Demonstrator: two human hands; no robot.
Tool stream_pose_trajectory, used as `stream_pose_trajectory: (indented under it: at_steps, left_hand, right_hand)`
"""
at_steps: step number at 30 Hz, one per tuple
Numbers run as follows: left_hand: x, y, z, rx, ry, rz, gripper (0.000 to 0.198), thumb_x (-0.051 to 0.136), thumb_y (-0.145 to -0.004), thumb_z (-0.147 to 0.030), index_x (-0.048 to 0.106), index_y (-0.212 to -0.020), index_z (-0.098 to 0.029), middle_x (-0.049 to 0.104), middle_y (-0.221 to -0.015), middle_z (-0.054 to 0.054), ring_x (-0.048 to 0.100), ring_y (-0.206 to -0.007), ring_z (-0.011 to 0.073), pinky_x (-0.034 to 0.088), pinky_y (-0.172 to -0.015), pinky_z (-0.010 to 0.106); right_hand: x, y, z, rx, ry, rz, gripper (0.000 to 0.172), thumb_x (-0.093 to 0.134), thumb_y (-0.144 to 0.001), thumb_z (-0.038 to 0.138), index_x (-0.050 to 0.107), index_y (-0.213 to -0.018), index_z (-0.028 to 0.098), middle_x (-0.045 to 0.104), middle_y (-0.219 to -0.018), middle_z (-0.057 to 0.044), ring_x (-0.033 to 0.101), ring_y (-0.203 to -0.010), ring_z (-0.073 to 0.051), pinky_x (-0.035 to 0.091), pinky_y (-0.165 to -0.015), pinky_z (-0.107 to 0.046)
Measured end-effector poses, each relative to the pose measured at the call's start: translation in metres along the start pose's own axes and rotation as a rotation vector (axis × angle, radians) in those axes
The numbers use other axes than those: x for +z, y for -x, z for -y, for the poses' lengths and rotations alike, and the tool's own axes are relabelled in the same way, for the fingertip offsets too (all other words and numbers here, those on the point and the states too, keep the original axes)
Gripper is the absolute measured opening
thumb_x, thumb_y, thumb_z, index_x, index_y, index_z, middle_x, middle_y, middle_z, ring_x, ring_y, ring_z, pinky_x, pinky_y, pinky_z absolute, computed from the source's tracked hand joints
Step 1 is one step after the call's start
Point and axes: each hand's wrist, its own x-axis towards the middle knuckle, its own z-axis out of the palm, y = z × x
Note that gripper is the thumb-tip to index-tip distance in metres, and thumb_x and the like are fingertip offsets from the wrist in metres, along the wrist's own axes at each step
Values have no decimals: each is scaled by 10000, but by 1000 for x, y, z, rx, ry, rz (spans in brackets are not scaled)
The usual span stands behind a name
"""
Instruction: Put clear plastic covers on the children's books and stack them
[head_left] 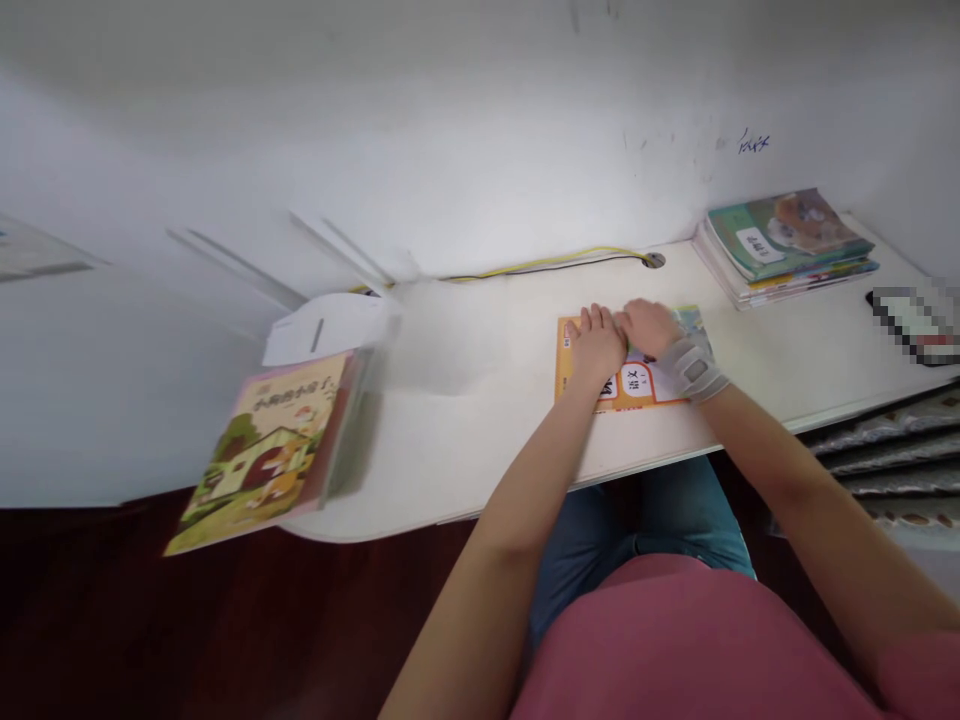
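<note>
An orange-edged book (637, 383) with Chinese characters on its cover lies flat on the white desk (450, 440) in front of me. My left hand (598, 345) rests palm down on the book's left part, its fingers stretched out toward the far edge. Close beside its fingertips, my right hand (649, 325) is over the upper middle of the same book with its fingers curled in. It is slightly blurred, and whatever its fingers may hold is hidden. A pale translucent band (694, 368) circles my right wrist.
At the left desk end, a stack topped by an illustrated book (270, 450) overhangs the edge, beside white paper (326, 325). Another book pile (787, 240) stands back right, near a phone (919, 325). Cables (540, 262) run along the wall to a desk hole (654, 261).
</note>
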Motion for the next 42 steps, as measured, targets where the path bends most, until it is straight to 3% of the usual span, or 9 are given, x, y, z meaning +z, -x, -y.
stream_pose_trajectory:
  at_steps: [3, 8, 15, 22, 26, 30, 33, 36, 42]
  left_hand:
    - [-2, 2, 1, 13, 4, 24, 577, 188, -930, -242, 304, -1468, -68, 256, -1555, 152, 181, -1440, 328, 163, -1125, 565]
    - [-5, 4, 7, -1, 31, -21, 584, 161, -955, -336, 345, -1455, -95, 308, -1539, 128, 225, -1429, 316, 164, -1139, 531]
    - [-10, 4, 41, -199, 37, 37, 620, 163, -947, -408, 274, -1486, -123, 212, -1572, 133, 171, -1447, 312, 162, -1132, 571]
    - [-9, 10, 50, -299, 94, -71, 608, 278, -930, -390, 389, -1394, -13, 314, -1508, 236, 218, -1428, 336, 151, -1148, 519]
    - [-16, 11, 57, -292, 336, -181, 394, 370, -909, -324, 580, -1189, -143, 563, -1303, 166, 425, -1313, 290, 286, -1107, 456]
    - [-24, 2, 72, -317, 485, -232, 425, 385, -912, -316, 471, -1301, -167, 654, -1109, 101, 623, -1053, 201, 486, -907, 323]
    - [-30, -10, 84, -286, 877, -148, 598, 523, -836, -320, 367, -1398, -189, 673, -898, 32, 675, -801, 166, 532, -736, 290]
    - [-35, -22, 95, -189, 1213, 51, 678, 685, -678, -308, 492, -1317, -189, 651, -735, -19, 663, -700, 163, 530, -701, 300]
    - [-45, -29, 106, -137, 1251, 217, 481, 814, -492, -381, 680, -877, -125, 706, -759, 52, 661, -713, 193, 528, -706, 333]
  right_hand:
    - [17, 6, 18, 2, -60, -18, 539, 138, -994, 381, 485, -1320, 129, 480, -1424, -125, 374, -1341, -237, 263, -1098, -429]
    - [24, 14, -1, 51, -88, 9, 576, 191, -979, 404, 360, -1439, 102, 322, -1530, -125, 255, -1415, -279, 175, -1135, -506]
    - [27, 19, -38, 167, -73, -30, 597, 276, -945, 438, 383, -1428, 103, 330, -1524, -138, 268, -1405, -305, 188, -1118, -530]
    - [26, 25, -64, 250, -94, -45, 606, 313, -928, 433, 384, -1421, 89, 332, -1520, -154, 274, -1403, -287, 229, -1105, -500]
    - [24, 29, -58, 227, -57, -83, 570, 314, -934, 394, 369, -1431, 119, 329, -1522, -152, 280, -1399, -291, 204, -1096, -549]
    - [22, 29, -54, 51, -8, -190, 459, 307, -951, 349, 490, -1338, 182, 440, -1463, -116, 323, -1372, -261, 117, -1115, -553]
    - [20, 25, -58, -8, -38, -212, 405, 329, -951, 321, 560, -1249, 174, 571, -1325, -119, 468, -1244, -246, 160, -1109, -507]
    - [20, 20, -64, -49, -76, -188, 373, 361, -939, 294, 592, -1195, 152, 618, -1240, -126, 529, -1160, -242, 241, -1072, -461]
    - [22, 19, -69, -80, -134, -226, 348, 406, -923, 280, 611, -1174, 152, 638, -1205, -134, 538, -1141, -247, 271, -1039, -433]
